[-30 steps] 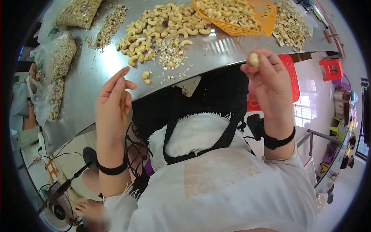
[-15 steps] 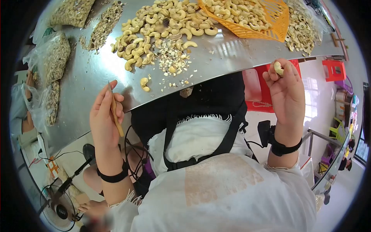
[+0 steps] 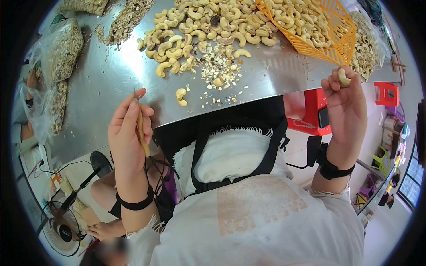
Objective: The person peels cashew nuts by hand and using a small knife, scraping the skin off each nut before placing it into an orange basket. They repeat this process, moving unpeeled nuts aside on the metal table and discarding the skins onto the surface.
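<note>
My left hand (image 3: 129, 126) is closed around a small knife (image 3: 141, 128) with a wooden handle, its thin blade pointing up over the table edge. On the right, my right hand (image 3: 345, 97) pinches a single cashew (image 3: 343, 77) between its fingers, close to the near corner of an orange basket (image 3: 337, 33) of cashews. Between the hands, a pile of cashews (image 3: 222, 20) lies on the metal table (image 3: 106, 80). Small chips (image 3: 219, 66) are scattered in front of it, and one lone cashew (image 3: 181, 97) rests near the front edge.
Plastic bags of fragments (image 3: 66, 53) lie at the left, beside a heap of brown scraps (image 3: 128, 20). More pieces (image 3: 364, 46) are heaped right of the basket. Red stools (image 3: 387, 93) and a fan (image 3: 65, 230) stand beyond. Another person's hand (image 3: 101, 230) shows at lower left.
The table and its contents have shifted rightward in view. My right hand with the cashew appears further right, now near the basket corner. Both hands keep their holds.
</note>
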Motion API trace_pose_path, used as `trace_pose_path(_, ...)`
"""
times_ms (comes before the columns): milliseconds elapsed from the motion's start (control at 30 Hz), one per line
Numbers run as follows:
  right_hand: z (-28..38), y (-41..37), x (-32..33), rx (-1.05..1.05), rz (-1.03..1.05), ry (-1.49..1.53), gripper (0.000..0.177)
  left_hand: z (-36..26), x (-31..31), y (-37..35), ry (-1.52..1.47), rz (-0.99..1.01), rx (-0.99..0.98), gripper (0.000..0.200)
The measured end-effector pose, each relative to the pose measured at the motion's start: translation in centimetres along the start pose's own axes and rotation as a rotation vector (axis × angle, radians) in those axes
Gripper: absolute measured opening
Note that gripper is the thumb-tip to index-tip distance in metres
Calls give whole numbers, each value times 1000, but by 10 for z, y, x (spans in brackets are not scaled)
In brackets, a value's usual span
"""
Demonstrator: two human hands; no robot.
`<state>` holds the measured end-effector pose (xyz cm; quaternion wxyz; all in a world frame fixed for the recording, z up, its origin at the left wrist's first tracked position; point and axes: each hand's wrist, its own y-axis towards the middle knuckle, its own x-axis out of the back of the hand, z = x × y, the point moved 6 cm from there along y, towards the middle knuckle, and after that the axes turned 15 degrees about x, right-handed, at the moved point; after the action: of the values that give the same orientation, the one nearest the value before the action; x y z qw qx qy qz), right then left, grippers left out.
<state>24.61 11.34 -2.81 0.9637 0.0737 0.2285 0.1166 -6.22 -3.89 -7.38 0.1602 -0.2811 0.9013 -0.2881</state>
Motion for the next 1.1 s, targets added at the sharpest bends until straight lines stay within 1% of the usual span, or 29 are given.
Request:
trace_pose_path(33,0,-1,-2,0,-1,-2,24,0,-1,0,9,5,-3,27)
trace_pose_path(100,-6,-7,-9,-72,7,24,23,1,-1,0,17,15,-9,27)
trace_pose_path(267,-16,-16,-21,-82,40,93,20,3,-2,-1,41,45,-11,28)
trace_pose_path(367,-16,-21,-24,-119,39,82,21,3,-2,-3,43,53,-42,28)
trace_pose_path(500,-15,-25,-27,-109,41,58,21,3,-1,-2,26,62,-51,28)
trace_pose_path(600,-17,-28,-35,-154,58,64,21,2,-1,-2,25,75,-54,28)
trace_pose_path(700,-20,-28,-44,-176,105,64,21,0,-1,-2,32,68,-46,28)
trace_pose_path(900,-31,-19,-58,-242,113,37,19,0,3,1,25,46,-14,28)
trace_pose_path(1100,-52,-12,-73,-308,178,41,18,0,1,0,25,19,6,27)
